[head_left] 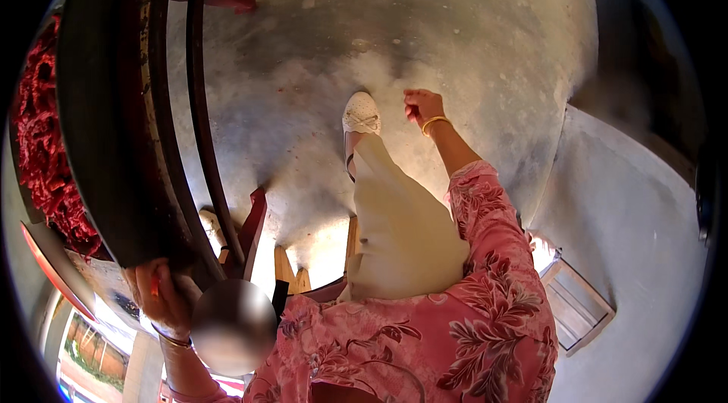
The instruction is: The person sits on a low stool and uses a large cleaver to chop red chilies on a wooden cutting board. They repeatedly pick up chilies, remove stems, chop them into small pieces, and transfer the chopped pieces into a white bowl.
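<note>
My left hand (161, 301) is at the lower left, against the near end of a long dark panel (98, 122). Its fingers are curled, and a small red spot shows at them; what they grip, if anything, I cannot make out. Left of the panel lies a heap of tangled red strands (49, 145). My right hand (425, 107) hangs over the floor with its fingers curled in and no object showing in it. A yellow bangle circles that wrist. Close by, a white shoe (361, 113) stands on the floor, at the end of my pale trouser leg.
Dark wooden rails (199, 122) and a red slanted leg (253, 228) stand on the left. Grey concrete floor (303, 47) stretches ahead. A pale wall (622, 213) rises on the right, with a wooden frame (580, 308) low against it. A blurred round patch covers part of the lower left.
</note>
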`<state>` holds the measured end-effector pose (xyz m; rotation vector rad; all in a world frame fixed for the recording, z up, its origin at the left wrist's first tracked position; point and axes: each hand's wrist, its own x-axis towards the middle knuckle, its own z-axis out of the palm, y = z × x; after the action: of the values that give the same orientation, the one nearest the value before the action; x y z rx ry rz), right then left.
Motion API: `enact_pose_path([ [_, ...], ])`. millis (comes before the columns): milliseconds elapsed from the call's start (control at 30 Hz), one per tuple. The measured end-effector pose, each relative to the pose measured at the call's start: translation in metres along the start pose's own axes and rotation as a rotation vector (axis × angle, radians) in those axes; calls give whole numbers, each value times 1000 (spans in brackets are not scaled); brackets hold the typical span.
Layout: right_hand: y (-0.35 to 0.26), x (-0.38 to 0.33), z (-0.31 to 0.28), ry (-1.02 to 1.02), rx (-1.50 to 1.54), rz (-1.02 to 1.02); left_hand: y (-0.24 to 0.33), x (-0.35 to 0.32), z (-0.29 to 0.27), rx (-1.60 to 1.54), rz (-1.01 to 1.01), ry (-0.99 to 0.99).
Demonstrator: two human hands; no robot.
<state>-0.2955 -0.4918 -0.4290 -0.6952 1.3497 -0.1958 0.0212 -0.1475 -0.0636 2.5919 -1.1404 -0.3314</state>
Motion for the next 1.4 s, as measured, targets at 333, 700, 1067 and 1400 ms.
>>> enact_pose_path([
  [333, -139, -128, 87, -733, 590, -249, 5, 10, 7, -46, 269, 102],
  [700, -216, -292, 243, -1010, 490, -357, -10, 13, 4, -305, 390, 332],
  [1067, -173, -356, 395, -1171, 343, -260, -58, -73, -51, -753, 263, 296],
  [1400, -111, -414, 569, -1209, 104, -211, -110, -119, -27, -1388, -15, 282],
])
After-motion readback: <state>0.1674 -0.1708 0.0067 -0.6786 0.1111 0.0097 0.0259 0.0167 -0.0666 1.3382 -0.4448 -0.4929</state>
